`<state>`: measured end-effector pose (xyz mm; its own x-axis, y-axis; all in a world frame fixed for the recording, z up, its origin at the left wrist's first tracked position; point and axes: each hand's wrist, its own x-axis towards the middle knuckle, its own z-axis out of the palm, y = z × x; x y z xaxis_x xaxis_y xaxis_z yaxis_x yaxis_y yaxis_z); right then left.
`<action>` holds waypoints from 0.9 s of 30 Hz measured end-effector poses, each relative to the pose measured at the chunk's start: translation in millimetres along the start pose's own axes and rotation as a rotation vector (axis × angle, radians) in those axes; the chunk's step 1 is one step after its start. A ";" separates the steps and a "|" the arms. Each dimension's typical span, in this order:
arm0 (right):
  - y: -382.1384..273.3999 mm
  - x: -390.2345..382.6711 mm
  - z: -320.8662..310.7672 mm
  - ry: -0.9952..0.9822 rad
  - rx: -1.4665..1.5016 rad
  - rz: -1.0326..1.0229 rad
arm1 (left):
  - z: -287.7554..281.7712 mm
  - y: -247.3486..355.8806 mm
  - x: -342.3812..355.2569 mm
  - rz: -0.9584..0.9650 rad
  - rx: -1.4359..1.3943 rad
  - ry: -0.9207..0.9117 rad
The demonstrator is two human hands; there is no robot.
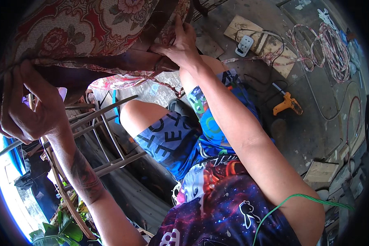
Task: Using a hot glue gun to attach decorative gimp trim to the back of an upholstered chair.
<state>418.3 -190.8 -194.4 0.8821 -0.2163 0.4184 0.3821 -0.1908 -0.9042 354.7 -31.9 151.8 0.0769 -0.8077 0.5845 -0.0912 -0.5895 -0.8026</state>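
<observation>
Across the upper left spreads a floral upholstery fabric (82, 30) in red, cream and brown, with a dark brown band along its lower edge. My left hand (30, 102) is at the far left, its fingers curled and pinching the fabric's near edge. Higher up and to the right, my right hand (183, 48) grips the same piece by its brown edge (143, 57), thumb across it. The fabric hangs raised between both hands, above my knees. Some fingertips of each hand are hidden by the cloth. A further fold of red floral cloth (119, 82) shows beneath.
An orange-yellow glue gun or similar trigger tool (288, 104) lies on the floor at right. Beyond it are a white power strip (244, 46) on a wooden board (270, 49) and a coiled patterned rope (334, 53). A metal frame (106, 131) stands left of my legs.
</observation>
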 end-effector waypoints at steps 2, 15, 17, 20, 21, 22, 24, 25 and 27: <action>-7.1 0.3 -3.8 -0.147 0.049 0.168 | -6.4 0.3 -2.0 0.018 0.105 -0.018; -2.7 6.0 -11.0 -0.249 0.075 0.316 | -1.8 14.2 -3.7 -0.082 0.089 -0.060; -24.0 15.7 -4.5 -0.236 0.177 0.248 | -7.0 -12.3 9.5 0.053 -0.015 -0.023; -15.0 15.9 -19.0 -0.118 0.312 0.150 | -0.1 24.9 0.0 -0.159 -0.075 -0.003; -15.7 16.0 -17.8 -0.027 0.430 0.111 | -1.2 28.5 6.9 -0.245 -0.101 -0.016; -9.4 12.8 -18.3 -0.013 0.566 0.191 | -5.2 27.8 12.8 -0.088 0.108 -0.092; -13.4 2.4 -15.9 0.134 0.652 0.345 | -9.6 34.1 17.8 -0.154 0.068 -0.128; -21.6 -3.6 -15.7 0.273 0.595 0.429 | -11.4 36.6 18.2 -0.181 0.047 -0.141; -45.0 -5.7 -21.9 0.361 0.300 0.258 | -13.5 31.1 16.4 -0.209 -0.027 -0.098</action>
<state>390.0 -201.9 -154.2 0.8274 -0.5454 0.1343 0.2739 0.1829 -0.9442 339.7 -63.6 138.1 0.1929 -0.6642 0.7223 -0.0898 -0.7449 -0.6610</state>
